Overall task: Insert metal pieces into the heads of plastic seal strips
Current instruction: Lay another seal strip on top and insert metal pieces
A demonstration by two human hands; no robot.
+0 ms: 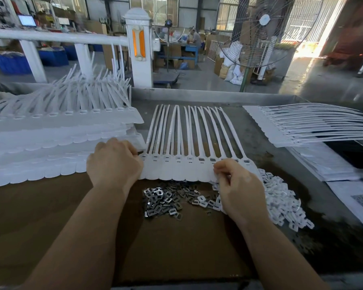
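Observation:
A joined row of white plastic seal strips (pixel 182 166) lies across the middle of the table, tails pointing away from me. Several heads toward the right show dark metal in their slots. My left hand (pixel 113 162) grips the row's left end with curled fingers. My right hand (pixel 237 185) pinches the lower edge of the row near its right end; whether it also holds a small piece I cannot tell. Just in front of the row sits a heap of small metal pieces (pixel 164 200) on brown cardboard (pixel 176 248).
A tall stack of seal strip rows (pixel 57 130) fills the left side. Another fanned stack (pixel 298 126) lies at the right. A pile of small white plastic caps (pixel 281 199) sits right of my right hand. Paper sheets (pixel 327 162) and a metal table rim (pixel 197 95) lie beyond.

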